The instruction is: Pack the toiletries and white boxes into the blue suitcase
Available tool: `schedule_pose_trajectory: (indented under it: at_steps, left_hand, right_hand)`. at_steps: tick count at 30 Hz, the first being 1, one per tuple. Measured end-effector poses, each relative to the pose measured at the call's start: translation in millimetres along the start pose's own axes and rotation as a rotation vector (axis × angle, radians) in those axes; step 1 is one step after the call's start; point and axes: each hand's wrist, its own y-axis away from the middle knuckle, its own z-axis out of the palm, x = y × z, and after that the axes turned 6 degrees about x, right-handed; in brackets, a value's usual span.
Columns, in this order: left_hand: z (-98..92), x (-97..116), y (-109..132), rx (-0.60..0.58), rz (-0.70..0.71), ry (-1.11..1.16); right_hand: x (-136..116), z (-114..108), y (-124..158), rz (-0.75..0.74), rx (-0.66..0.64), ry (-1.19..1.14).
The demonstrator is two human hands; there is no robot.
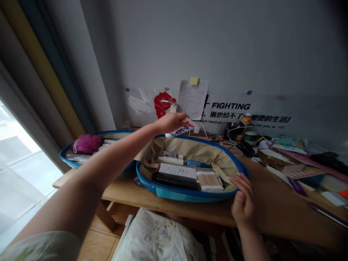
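My left hand [174,122] is closed around a white toothpaste tube [181,129] with red and blue print, held above the far edge of the blue suitcase [187,196]. My right hand [243,199] grips the near right rim of that suitcase, its fingertips by a beige strap [221,174]. Inside the beige lining lie a pack of cotton swabs [210,180], a black and white box [177,172], a blue bottle [193,164] and a pale tube [170,160].
The suitcase's other half [71,161] lies open at left, with a purple bath puff [87,144] in it. Papers, cables and bottles clutter the right of the wooden desk [274,210]. A grey wall with a paper sheet [193,99] stands behind. Floral fabric [160,235] shows below.
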Motion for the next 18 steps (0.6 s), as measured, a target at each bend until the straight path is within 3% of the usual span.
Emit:
schedule_pose_trajectory:
  at_steps: [4, 8, 13, 18]
  left_hand:
    - [57.8, 29, -19, -0.147, 0.054, 0.044]
    - [101.2, 46, -26, -0.247, 0.071, 0.065]
    - [135.2, 54, -30, -0.344, 0.056, 0.041]
    - [155.6, 56, -31, -0.443, 0.015, -0.015]
  right_hand:
    - [0, -1, 1, -0.007, -0.024, 0.006]
    - [-1, -1, 1, -0.002, -0.013, 0.000]
    - [-3, -1, 0, 0.016, -0.010, 0.002]
    - [-4, -1, -1, -0.004, -0.019, -0.001]
